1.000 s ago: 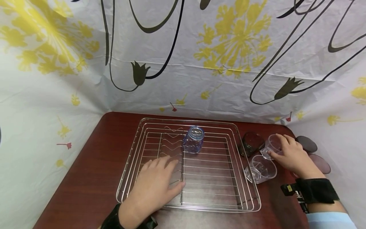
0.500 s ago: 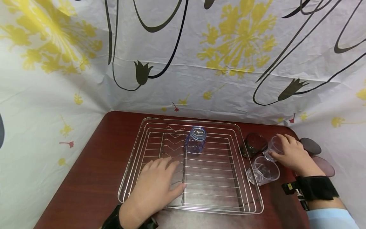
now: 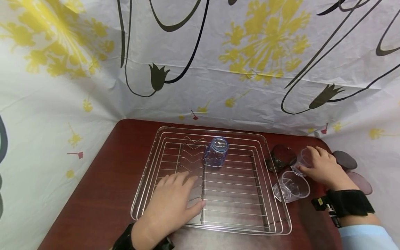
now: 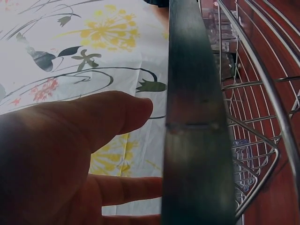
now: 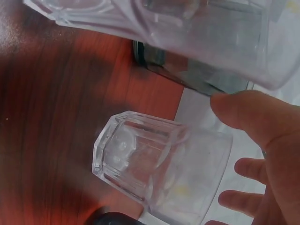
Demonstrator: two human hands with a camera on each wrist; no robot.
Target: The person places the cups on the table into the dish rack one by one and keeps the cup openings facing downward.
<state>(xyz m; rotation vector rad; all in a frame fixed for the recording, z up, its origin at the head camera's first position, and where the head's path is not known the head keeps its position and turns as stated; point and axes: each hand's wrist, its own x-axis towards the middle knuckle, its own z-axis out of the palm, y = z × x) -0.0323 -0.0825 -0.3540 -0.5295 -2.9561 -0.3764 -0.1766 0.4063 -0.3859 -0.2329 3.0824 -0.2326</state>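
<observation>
My right hand (image 3: 325,168) hovers at the right of the table with its fingers spread. Its thumb and fingertips are right at the rim of a clear drinking glass (image 5: 140,159), which lies between them without being gripped. Beside it sit another clear glass (image 3: 293,187) and a dark-tinted glass (image 3: 282,157). Over the near left part of a wire dish rack (image 3: 234,229), my left hand (image 3: 170,205) is held with fingers extended and nothing in it. Inside the rack, a blue glass (image 3: 216,152) leans upside down beside the wavy wire divider (image 3: 192,159).
To the right of my right hand are a dark grey round piece (image 3: 345,159) and a pinkish round piece (image 3: 360,182). A patterned cloth (image 3: 200,86) stands upright behind the red-brown table (image 3: 93,187). In the left wrist view, a blurred metal strip (image 4: 197,93) crosses close to the camera.
The whole head view has shifted slightly, with everything a little farther right. Both hands keep nearly the same place relative to the rack and glasses.
</observation>
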